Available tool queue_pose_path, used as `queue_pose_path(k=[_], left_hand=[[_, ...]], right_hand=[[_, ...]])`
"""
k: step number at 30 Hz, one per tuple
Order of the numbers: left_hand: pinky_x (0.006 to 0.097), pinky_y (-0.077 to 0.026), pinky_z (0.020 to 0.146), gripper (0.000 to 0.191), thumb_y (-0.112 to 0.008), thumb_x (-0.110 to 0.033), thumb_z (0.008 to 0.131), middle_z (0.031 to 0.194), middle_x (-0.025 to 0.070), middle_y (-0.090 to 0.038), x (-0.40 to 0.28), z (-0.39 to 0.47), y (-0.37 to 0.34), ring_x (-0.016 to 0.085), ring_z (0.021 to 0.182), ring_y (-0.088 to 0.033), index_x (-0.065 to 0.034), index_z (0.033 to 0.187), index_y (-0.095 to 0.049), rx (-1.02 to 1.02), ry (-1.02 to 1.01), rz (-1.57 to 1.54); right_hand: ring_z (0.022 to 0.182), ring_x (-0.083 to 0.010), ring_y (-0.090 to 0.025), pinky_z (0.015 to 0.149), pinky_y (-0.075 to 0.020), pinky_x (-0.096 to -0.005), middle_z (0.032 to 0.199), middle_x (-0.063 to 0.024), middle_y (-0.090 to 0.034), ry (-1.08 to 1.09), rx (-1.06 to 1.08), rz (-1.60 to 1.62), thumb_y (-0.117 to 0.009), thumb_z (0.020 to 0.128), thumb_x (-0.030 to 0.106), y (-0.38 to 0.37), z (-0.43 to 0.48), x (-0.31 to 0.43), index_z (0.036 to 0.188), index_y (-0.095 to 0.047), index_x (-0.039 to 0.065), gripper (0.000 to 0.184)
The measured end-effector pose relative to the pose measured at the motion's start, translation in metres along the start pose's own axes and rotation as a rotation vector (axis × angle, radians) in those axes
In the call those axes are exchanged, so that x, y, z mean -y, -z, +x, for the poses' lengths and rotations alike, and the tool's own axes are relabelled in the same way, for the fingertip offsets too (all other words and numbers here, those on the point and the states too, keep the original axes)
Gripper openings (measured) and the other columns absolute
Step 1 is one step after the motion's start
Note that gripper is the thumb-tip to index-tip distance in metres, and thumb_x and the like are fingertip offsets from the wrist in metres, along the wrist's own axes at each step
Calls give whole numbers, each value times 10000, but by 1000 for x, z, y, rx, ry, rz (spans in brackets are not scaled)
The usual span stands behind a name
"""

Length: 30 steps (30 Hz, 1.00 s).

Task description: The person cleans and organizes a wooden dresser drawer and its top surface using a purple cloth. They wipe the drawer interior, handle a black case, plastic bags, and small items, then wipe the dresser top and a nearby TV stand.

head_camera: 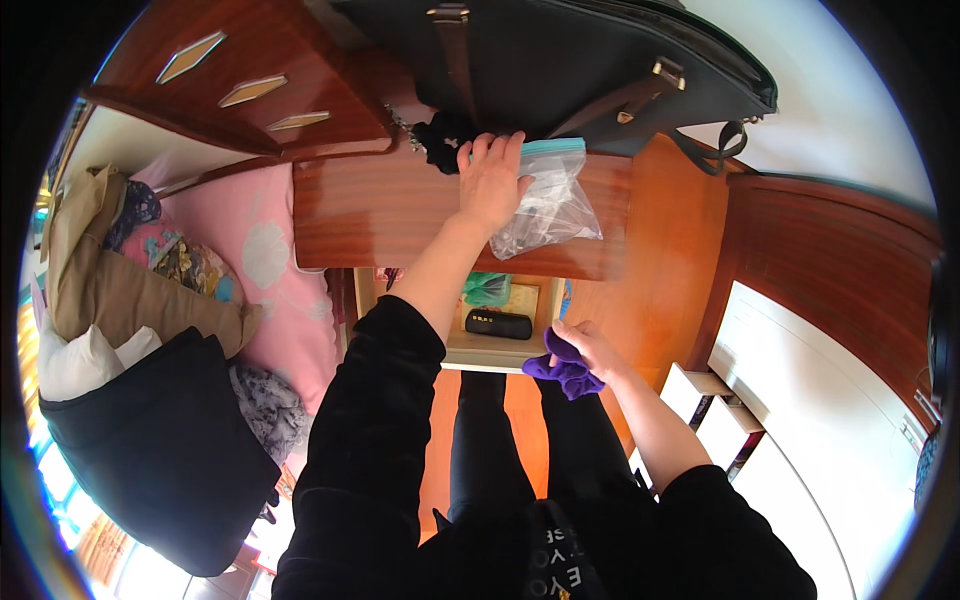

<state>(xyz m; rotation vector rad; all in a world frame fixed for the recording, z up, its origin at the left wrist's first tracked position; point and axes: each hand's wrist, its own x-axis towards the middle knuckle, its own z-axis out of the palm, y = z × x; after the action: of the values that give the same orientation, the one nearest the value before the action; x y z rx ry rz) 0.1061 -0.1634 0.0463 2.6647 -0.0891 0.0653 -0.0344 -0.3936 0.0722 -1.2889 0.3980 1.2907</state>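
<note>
My left hand reaches across the dark red wooden tabletop. Its fingers lie over the left end of a clear zip bag's blue-green seal, beside a bunched black fabric item. Whether the fingertips grip either one is hidden under the hand. A crumpled purple cloth is held in my right hand, in front of the pulled-out drawer. Inside that drawer are a black case and a green plastic bag.
A large black handbag with brown straps stands at the back of the tabletop. Left is a bed with a pink cover, beige cloth and a black garment. White furniture stands on the right.
</note>
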Motion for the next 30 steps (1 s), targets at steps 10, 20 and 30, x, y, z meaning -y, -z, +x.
queue_pose_path(k=[10, 20, 30], left_hand=[[359, -443, 767, 164, -695, -116, 754, 976, 111, -616, -10, -1, 23, 292, 922, -584, -31, 888, -652, 11, 139, -462], [315, -468, 828, 113, -696, 24, 760, 1127, 108, -618, -41, -139, 147, 183, 961, -587, -30, 807, -609, 239, 402, -1305], [278, -483, 762, 205, -658, -48, 842, 911, 26, -640, 1, -258, 169, 106, 845, -588, -6, 1035, -604, 109, 920, -1382]], right_hand=[[818, -108, -596, 729, -466, -256, 904, -92, -662, 80, -105, -2, -660, 849, 85, 44, -12, 40, 1328, -465, 71, 518], [1272, -201, -412, 1027, -357, -317, 1450, -100, -369, 349, 188, -164, -636, 785, 27, 53, -5, 76, 1457, -257, 94, 775], [1108, -181, -558, 979, -391, -281, 1237, -143, -569, -105, 704, 259, -612, 741, 65, -69, -1, 97, 1441, -297, 52, 767]])
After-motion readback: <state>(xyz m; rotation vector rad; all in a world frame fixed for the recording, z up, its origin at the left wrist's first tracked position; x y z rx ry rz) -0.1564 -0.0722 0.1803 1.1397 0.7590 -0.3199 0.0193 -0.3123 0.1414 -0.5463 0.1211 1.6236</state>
